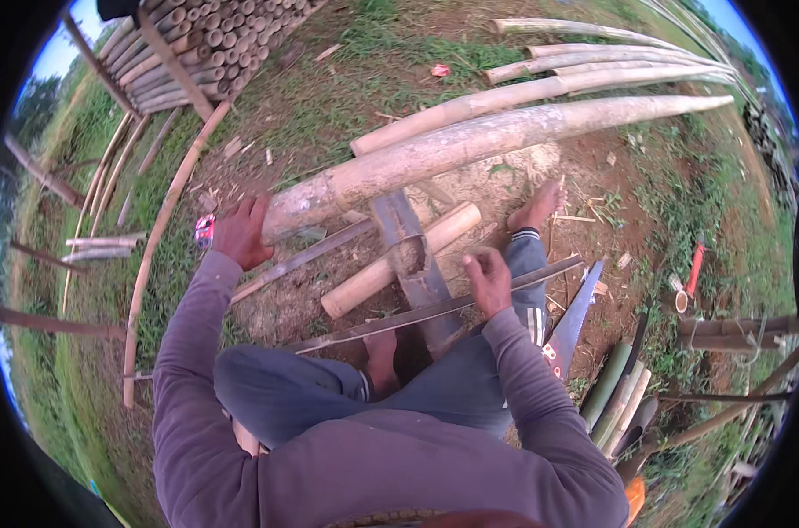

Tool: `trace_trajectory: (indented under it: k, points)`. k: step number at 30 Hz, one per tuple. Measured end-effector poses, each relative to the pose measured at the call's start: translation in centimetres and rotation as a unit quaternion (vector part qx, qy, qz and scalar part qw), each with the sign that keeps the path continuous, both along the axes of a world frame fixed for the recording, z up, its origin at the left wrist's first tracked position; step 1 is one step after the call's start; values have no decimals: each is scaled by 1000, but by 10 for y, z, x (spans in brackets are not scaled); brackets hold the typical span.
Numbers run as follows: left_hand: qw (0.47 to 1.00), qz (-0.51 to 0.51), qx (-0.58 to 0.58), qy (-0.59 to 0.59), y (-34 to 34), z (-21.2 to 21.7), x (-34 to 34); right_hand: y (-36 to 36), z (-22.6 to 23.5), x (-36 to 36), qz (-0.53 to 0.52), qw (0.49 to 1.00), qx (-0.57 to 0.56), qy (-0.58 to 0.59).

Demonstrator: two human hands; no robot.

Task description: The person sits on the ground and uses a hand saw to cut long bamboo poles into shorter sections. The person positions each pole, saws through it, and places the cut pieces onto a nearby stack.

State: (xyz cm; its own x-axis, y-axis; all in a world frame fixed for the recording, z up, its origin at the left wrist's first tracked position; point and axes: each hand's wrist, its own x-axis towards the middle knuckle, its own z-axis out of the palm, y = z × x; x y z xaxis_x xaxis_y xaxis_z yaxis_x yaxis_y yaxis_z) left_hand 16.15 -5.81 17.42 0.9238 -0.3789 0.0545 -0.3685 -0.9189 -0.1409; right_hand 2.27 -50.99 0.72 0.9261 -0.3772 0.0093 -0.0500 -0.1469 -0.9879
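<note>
A thick, pale bamboo pole [470, 151] runs from near my left side up to the far right. My left hand [244, 233] grips its near end, with the fingers around the rim. My right hand [487, 280] is over the ground between my knees, its fingers curled together; whatever they may hold is too small to make out. Just beneath that hand lies a long, thin dark strip [390, 323], slanting across my legs. Below the thick pole, a notched wooden beam [408, 253] crosses a shorter bamboo piece [456, 226].
A handsaw [577, 317] leans by my right leg. Cut bamboo lengths [623, 396] lie at the lower right. More long poles [593, 79] stretch along the far side, and a bamboo stack [215, 40] stands at the far left. A red-handled tool [696, 268] lies on the right.
</note>
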Motion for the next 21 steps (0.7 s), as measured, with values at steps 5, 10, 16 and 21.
trace_trajectory:
  k: [5,10,16,21]
  points:
    - [989,63,53,-120,188,24,-132,-75,87,101,-134,910,390,-42]
    - [934,264,106,-217,327,3,-249,3,104,139,-112,876,453,-122]
    - [464,434,-660,-401,234,-22,-267,195,134,61,72,830,542,-112]
    - [193,165,-967,-10,74,-68,-217,323,149,2,284,765,571,87]
